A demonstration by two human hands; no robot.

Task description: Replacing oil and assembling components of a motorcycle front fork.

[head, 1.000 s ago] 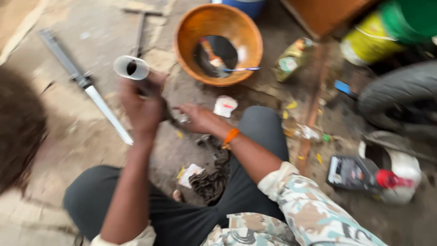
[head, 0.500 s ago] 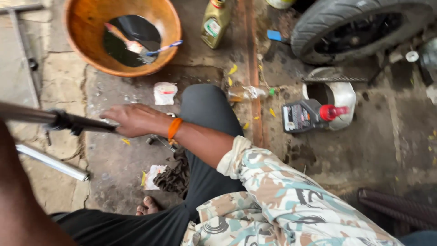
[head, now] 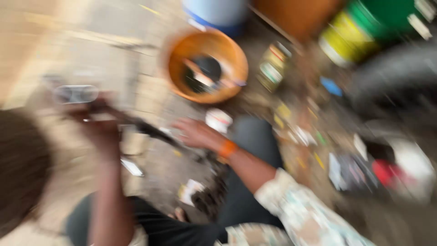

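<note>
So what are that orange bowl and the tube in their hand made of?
The orange bowl looks like plastic: even colour, smooth thin rim, with dark liquid inside. The tube held up by the left hand looks like bare metal, pale grey and shiny, though motion blur leaves that uncertain. The right hand rests on a dark rod.

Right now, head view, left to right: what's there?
Left hand gripping a dark rod → right hand → orange basin → yellow-green bottle → red-capped dark container. All blurred.
</note>
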